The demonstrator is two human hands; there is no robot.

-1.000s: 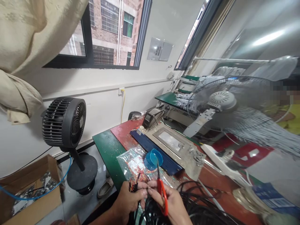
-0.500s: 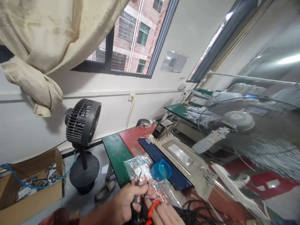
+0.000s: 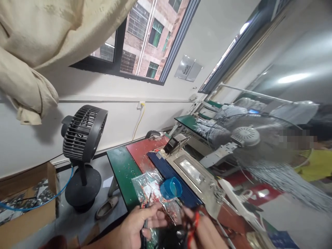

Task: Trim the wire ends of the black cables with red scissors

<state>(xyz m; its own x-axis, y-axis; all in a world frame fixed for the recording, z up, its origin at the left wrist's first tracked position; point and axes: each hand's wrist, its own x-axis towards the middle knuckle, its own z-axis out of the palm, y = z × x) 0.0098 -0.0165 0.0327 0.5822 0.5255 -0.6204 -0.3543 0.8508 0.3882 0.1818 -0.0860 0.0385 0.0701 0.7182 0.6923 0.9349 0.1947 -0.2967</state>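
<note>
My left hand (image 3: 135,223) is wrapped round a small bunch of black cables (image 3: 143,230), their ends poking up past the thumb. Its other fingers curl loosely, palm up. Blurred by motion, my right hand (image 3: 207,231) grips a red-handled hand tool (image 3: 192,230) whose working end I cannot make out. Beyond both hands lies a clear plastic bag (image 3: 140,181) with many tiny red and orange pieces. A blue plastic cup (image 3: 171,188) stands on it. Something dark and shiny, too blurred to name, lies between the hands at the bottom edge.
A dark blue and beige machine (image 3: 188,169) occupies the table (image 3: 116,162) behind the cup. A black fan (image 3: 85,135) stands on the floor at left, near a cardboard box (image 3: 50,193) and a shoe (image 3: 106,207). At right is a large fan (image 3: 245,136), with a person in yellow (image 3: 315,164) behind.
My right hand has moved right, away from the left, with the red-handled tool. My left hand keeps its cables and its fingers have loosened. The view has turned slightly right, bringing a person into sight.
</note>
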